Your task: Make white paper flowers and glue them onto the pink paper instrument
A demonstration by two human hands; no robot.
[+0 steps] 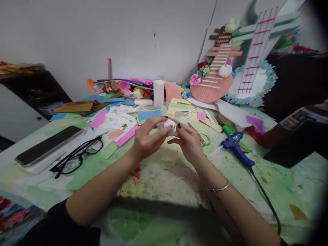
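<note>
Between my two hands, above the middle of the table, is a small white paper flower with crumpled petals. My left hand pinches it from the left, thumb and fingers closed on its edge. From the other side my right hand grips it with the thumb and forefinger, and the remaining fingers curl beneath. Part of the flower is hidden behind the fingertips. Gold-handled scissors lie just beyond my right hand. A blue glue gun rests on its side farther right, its cord running toward the front.
Glasses and a phone lie at the left. Paper scraps cover the back of the table, around a white roll. Two paper instruments, one pink and one white, lean on the wall. A dark box stands right.
</note>
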